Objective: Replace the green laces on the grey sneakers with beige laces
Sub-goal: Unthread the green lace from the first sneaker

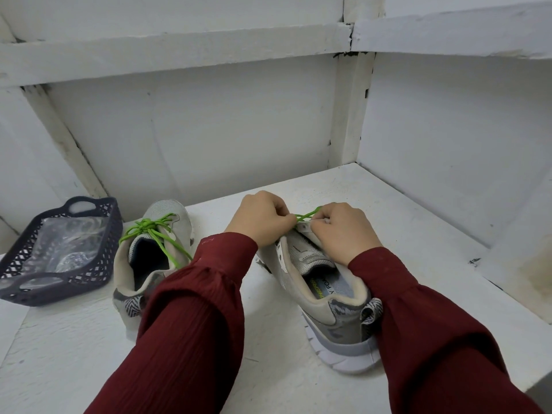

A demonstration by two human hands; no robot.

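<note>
Both the left hand (260, 219) and right hand (343, 231) pinched the green lace (307, 216) at the top eyelets of one grey sneaker (328, 297), apparently to pull it free. The other sneaker (134, 273) sat beside it on the counter (388, 222), laces (149, 229) knotted.

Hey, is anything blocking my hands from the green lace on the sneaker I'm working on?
Nothing visible does: the left hand and right hand already pinch the green lace over that sneaker.
</note>
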